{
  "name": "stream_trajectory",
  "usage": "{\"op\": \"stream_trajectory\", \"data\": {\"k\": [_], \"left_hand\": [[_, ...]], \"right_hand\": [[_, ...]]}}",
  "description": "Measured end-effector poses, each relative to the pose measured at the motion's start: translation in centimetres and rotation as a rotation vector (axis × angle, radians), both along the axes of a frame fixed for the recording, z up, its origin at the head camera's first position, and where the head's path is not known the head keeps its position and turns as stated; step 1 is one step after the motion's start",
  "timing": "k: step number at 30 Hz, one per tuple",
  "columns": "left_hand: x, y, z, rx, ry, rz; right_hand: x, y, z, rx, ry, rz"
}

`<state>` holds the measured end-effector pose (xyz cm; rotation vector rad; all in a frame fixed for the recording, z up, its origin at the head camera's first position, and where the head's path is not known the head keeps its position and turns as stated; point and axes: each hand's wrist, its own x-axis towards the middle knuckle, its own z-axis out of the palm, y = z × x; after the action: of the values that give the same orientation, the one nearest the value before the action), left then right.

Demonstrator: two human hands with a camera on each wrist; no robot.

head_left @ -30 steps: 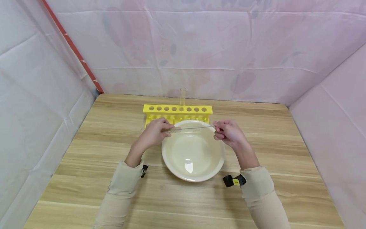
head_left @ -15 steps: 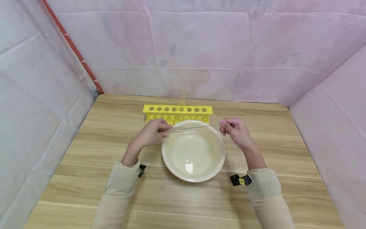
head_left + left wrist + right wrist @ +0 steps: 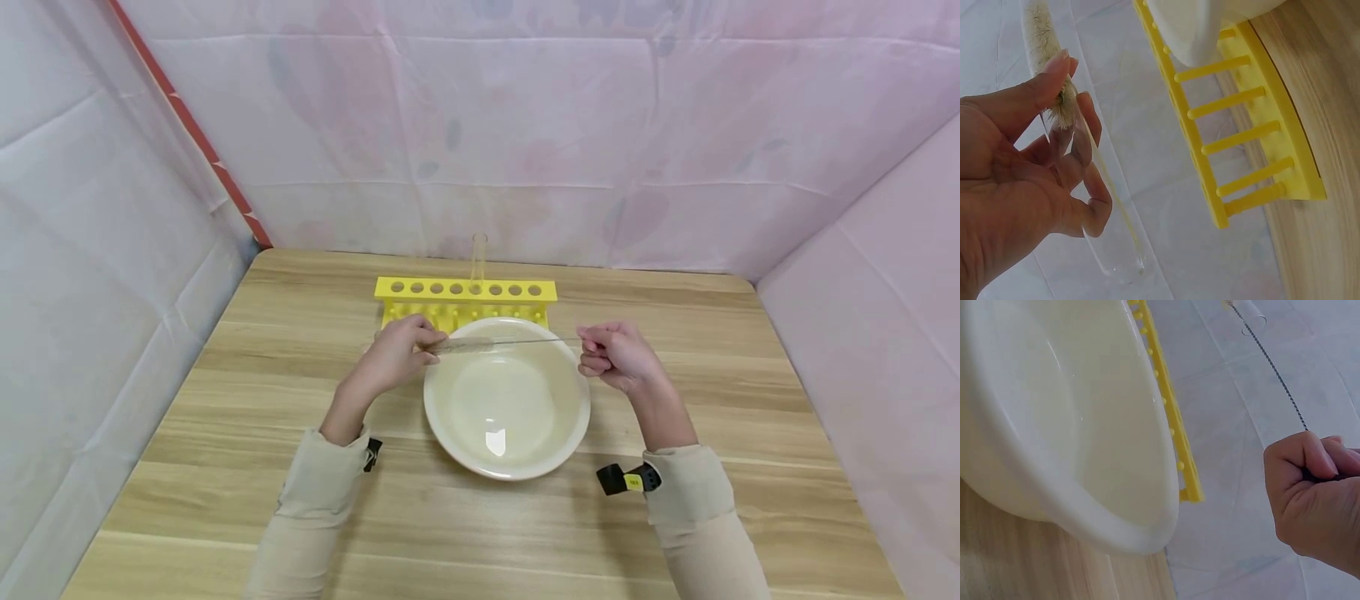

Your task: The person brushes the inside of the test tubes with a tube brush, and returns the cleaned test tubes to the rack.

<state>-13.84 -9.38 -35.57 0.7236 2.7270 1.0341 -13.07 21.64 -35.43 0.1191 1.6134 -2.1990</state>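
My left hand (image 3: pixel 397 352) pinches a clear glass test tube (image 3: pixel 1110 256) between thumb and fingers, its rounded end toward the bottom of the left wrist view. Pale bristles of a test tube brush (image 3: pixel 1041 37) sit inside the tube, reaching down past the thumb. In the right wrist view, my right hand (image 3: pixel 1313 494) grips the brush's twisted wire handle (image 3: pixel 1275 374), which comes out of the tube's mouth. Tube and brush lie nearly level above the far side of a cream basin (image 3: pixel 497 473), one hand at either side of it.
Behind the basin stands a yellow test tube rack (image 3: pixel 386 287) with a row of holes. Another clear test tube (image 3: pixel 478 260) stands upright in it. A wooden table (image 3: pixel 750 400) lies under everything, with pale cloth walls (image 3: pixel 525 125) around it.
My right hand has moved right over the second, holding the brush handle, and its fingers are now more curled. My left hand has drifted slightly left with the tube.
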Motion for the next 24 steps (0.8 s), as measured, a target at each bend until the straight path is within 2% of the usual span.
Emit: {"op": "stream_trajectory", "data": {"k": [3, 10, 14, 16, 18, 24], "left_hand": [[0.0, 0.0, 0.0, -0.002, -0.007, 0.009], [-0.2, -0.4, 0.1, 0.054, -0.041, -0.021], [-0.3, -0.6, 0.0, 0.062, -0.047, -0.032], [-0.4, -0.6, -0.1, 0.062, -0.054, -0.031], [-0.4, -0.6, -0.2, 0.056, -0.059, -0.025], [-0.2, -0.5, -0.3, 0.010, -0.046, 0.005]], "right_hand": [[0.0, 0.3, 0.0, 0.054, 0.050, -0.015], [0.3, 1.2, -0.1, 0.248, 0.276, -0.044], [0.4, 1.5, -0.5, 0.308, 0.333, -0.042], [0.5, 1.6, -0.6, 0.314, 0.332, -0.046], [0.5, 1.7, -0.7, 0.283, 0.294, -0.056], [0.4, 1.9, -0.8, 0.082, 0.098, -0.062]]}}
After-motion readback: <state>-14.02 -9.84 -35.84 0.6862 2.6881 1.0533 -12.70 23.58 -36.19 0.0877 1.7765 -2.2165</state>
